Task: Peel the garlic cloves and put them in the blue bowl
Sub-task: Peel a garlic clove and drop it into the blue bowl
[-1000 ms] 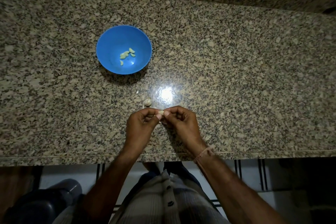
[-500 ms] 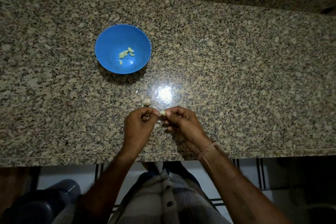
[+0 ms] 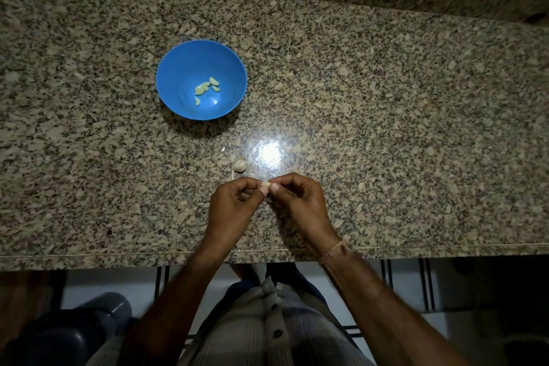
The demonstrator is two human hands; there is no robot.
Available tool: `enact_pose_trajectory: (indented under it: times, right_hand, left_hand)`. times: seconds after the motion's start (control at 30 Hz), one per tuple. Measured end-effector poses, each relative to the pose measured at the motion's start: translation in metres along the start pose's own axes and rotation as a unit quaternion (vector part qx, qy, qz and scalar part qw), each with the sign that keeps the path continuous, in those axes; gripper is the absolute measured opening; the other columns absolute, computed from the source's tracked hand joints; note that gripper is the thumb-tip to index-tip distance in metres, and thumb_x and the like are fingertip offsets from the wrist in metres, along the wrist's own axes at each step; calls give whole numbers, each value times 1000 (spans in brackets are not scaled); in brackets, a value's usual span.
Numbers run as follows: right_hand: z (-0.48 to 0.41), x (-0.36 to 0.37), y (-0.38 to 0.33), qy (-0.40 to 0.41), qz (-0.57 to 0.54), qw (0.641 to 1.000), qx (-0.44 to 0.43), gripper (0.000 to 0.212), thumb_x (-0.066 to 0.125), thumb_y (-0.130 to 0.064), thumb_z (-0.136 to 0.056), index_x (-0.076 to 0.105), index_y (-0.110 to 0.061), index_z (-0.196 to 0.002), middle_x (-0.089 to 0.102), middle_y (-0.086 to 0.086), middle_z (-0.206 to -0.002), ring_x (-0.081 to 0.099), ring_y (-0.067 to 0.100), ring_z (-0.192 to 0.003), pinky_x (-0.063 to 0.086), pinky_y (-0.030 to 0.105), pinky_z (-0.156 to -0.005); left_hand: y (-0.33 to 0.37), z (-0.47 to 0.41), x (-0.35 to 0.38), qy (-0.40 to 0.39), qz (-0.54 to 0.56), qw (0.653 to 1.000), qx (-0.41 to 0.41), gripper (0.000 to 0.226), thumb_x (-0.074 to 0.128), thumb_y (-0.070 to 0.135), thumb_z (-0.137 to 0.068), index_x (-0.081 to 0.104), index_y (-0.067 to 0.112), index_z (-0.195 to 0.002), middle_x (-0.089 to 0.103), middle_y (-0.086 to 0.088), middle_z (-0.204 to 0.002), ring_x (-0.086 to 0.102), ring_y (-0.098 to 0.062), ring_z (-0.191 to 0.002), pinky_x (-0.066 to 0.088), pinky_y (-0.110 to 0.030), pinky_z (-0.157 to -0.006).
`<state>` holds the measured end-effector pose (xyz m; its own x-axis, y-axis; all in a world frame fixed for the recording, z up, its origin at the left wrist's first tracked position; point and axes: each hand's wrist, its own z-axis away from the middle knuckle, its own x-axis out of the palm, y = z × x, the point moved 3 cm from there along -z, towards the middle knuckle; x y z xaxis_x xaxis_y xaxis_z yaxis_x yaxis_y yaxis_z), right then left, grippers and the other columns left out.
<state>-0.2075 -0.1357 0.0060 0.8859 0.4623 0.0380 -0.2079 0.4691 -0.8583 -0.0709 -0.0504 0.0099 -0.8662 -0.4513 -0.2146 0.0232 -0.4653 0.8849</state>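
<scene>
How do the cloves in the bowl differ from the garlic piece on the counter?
The bowl cloves are yellowish and bare; the counter piece is whitish, unpeeled, with a stalk. The cloves are several, inside the blue bowl; the piece lies single on granite. Neither is held.

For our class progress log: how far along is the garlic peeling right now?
Done: a few peeled cloves lie in the blue bowl. In hand: the left hand and right hand pinch one clove between them. Left: that clove, plus a garlic piece lying on the granite counter near the left hand.
</scene>
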Motion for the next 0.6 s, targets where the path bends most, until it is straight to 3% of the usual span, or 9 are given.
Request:
enact_pose_trajectory:
  times: [0.1,0.2,0.33,0.47,0.6]
  right_hand:
    - [2,3,0,-6,-33,998,45,9,70,-4,-97,75,3,-101,75,23,-94,68,26,-82,59,39,-77]
    - [1,4,-1,-19,-98,987,126,8,66,0,-98,72,5,-99,69,16,-82,64,20,-73,56,30,-69]
    - [0,3,-5,-45,-112,970,212,10,67,-9,-100,71,-5,-92,71,11,-80,66,16,-68,58,30,-69]
    - [-1,1,-9,-44,-104,967,227,14,66,-12,-101,71,-5,-91,75,10,-83,69,16,-69,59,26,-65]
    - [0,-2,-6,-19,-102,977,185,14,63,-7,-102,66,2,-92,72,16,-81,68,15,-62,61,26,-64]
  left_hand:
    - [-1,0,0,5,-20,1000,12,7,75,26,-96,80,23,-98,77,8,-83,73,-10,-80,61,-35,-74]
    - [-3,0,-3,3,-39,999,27,6,74,20,-95,80,22,-97,77,10,-84,71,-5,-79,54,-24,-68]
    - [-4,-1,-6,0,-83,995,49,6,73,24,-95,79,27,-96,77,13,-87,72,-9,-83,59,-34,-70]
    - [4,0,-7,71,-201,974,75,10,73,37,-93,73,29,-87,69,15,-77,64,-3,-70,50,-29,-58]
    - [8,-1,-3,91,-268,949,141,14,69,37,-99,75,25,-96,68,11,-98,59,-9,-98,49,-32,-73]
